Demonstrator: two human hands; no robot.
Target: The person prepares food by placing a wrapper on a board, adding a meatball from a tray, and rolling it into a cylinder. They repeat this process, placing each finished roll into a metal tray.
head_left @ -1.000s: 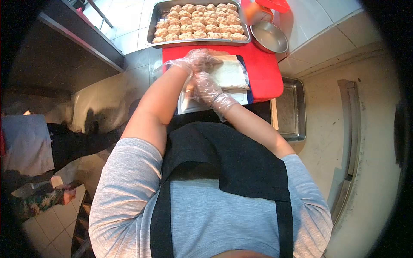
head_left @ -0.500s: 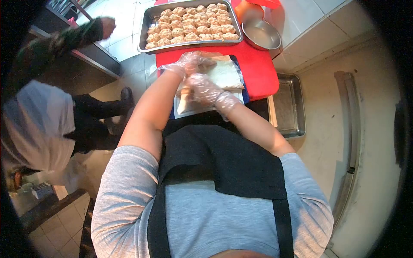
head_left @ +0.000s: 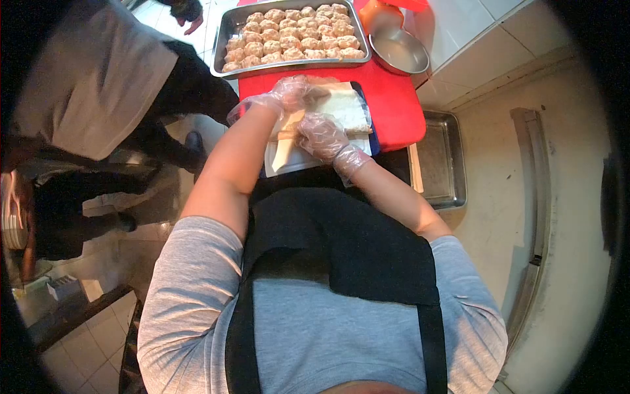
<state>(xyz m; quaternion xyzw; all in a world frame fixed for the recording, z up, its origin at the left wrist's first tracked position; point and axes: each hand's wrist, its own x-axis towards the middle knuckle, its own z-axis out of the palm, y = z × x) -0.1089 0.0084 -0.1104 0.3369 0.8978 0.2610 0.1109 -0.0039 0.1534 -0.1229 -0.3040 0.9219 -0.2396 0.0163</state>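
Observation:
Both my hands wear clear plastic gloves. My left hand (head_left: 292, 93) curls over the far left part of a stack of thin pale sheets (head_left: 348, 108), its fingers closed; what they grip is hidden. Closer to me, my right hand (head_left: 323, 136) is closed, with its fingertips beside a beige folded strip (head_left: 283, 150) at the near left of the stack. I cannot make out what is between those fingertips. Under the sheets lies a white and blue board or tray (head_left: 361, 142). Beyond my hands, a metal tray (head_left: 295, 66) holds rows of lumpy, pale-orange dumplings (head_left: 292, 41).
A round metal bowl (head_left: 400, 52) and an orange container (head_left: 380, 14) stand at the back right of the red tabletop (head_left: 400, 111). Lower right is a rectangular metal pan (head_left: 443, 161). Another person (head_left: 98, 85) stands close on my left.
My right hand has shifted slightly right and down, away from my left hand, which stays nearly in place. The person on my left has come nearer, and their arm has moved up.

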